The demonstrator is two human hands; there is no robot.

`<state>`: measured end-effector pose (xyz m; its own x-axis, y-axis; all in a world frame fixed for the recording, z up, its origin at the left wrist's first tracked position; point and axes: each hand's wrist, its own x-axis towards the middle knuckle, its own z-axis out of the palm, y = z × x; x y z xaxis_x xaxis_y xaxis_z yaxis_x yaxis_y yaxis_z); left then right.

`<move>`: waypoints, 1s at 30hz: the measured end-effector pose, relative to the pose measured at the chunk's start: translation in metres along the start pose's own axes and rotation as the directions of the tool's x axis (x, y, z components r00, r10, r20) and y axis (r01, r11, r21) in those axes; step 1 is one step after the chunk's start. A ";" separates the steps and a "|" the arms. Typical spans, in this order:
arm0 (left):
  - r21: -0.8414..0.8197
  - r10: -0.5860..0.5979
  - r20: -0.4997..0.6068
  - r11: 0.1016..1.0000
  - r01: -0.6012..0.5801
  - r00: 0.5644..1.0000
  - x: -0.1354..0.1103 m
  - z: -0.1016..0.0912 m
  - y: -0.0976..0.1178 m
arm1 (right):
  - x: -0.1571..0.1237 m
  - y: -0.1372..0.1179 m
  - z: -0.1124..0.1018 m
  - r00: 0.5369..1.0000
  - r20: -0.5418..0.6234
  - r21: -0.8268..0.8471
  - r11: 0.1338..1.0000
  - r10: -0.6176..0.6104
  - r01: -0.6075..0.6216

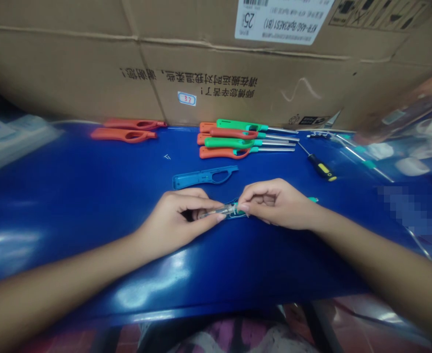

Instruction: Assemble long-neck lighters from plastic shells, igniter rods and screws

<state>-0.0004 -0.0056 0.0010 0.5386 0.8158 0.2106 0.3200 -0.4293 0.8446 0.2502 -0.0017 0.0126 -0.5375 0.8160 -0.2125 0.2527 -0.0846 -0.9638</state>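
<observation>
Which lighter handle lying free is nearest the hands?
The blue handle, beyond the left hand; orange handles and green handles lie farther back, by the cardboard.

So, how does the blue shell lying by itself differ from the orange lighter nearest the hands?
The blue shell looks hollow and open; the orange lighter looks closed. The lighter has a metal tube pointing right; the shell has none. The shell lies alone; the lighter sits among others. Both lie on the blue table, loops toward the right.
</observation>
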 end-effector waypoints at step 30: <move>-0.019 -0.022 -0.046 1.000 0.021 0.999 0.001 0.003 0.001 | 0.001 -0.001 0.005 0.994 -0.104 0.035 0.999 0.018 -0.014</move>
<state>0.0025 -0.0063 0.0009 0.4953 0.8418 0.2146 0.3167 -0.4050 0.8577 0.2453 -0.0037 0.0130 -0.4461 0.8696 -0.2117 0.2317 -0.1163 -0.9658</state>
